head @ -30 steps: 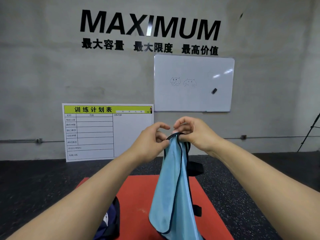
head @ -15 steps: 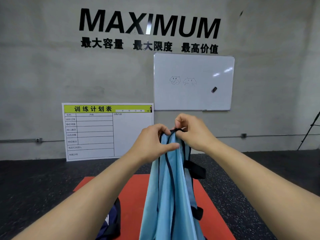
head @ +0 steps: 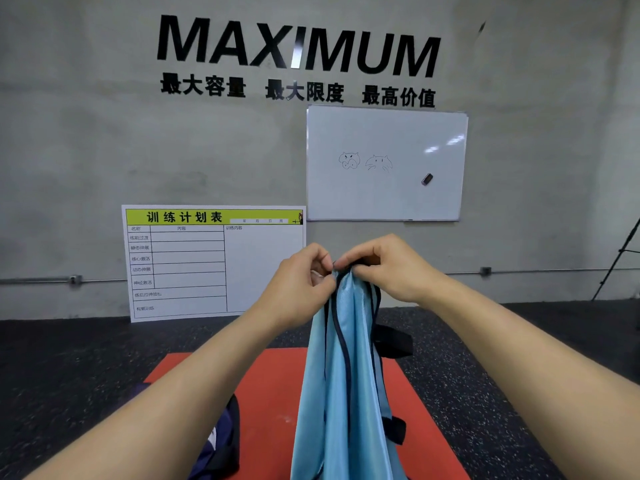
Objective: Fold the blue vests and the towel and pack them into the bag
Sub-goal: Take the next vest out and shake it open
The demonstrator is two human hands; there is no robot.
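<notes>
A light blue vest (head: 341, 393) with dark trim and black side straps hangs in the air in front of me, over a red mat (head: 270, 386). My left hand (head: 301, 282) pinches its top edge from the left. My right hand (head: 384, 268) pinches the same top edge from the right, knuckles almost touching the left hand. The vest's lower part runs out of the frame. A dark navy bag (head: 218, 441) lies on the mat at lower left, partly hidden behind my left forearm. No towel shows.
The red mat lies on a black speckled floor (head: 69, 368). A training-plan board (head: 214, 261) leans on the grey wall ahead, a whiteboard (head: 386, 164) hangs above it to the right, and a tripod leg (head: 616, 261) stands at the far right.
The vest has spread from a narrow drape into a wider hanging shape. My left hand shifted its pinch along the top edge; both hands stayed close together at the same height.
</notes>
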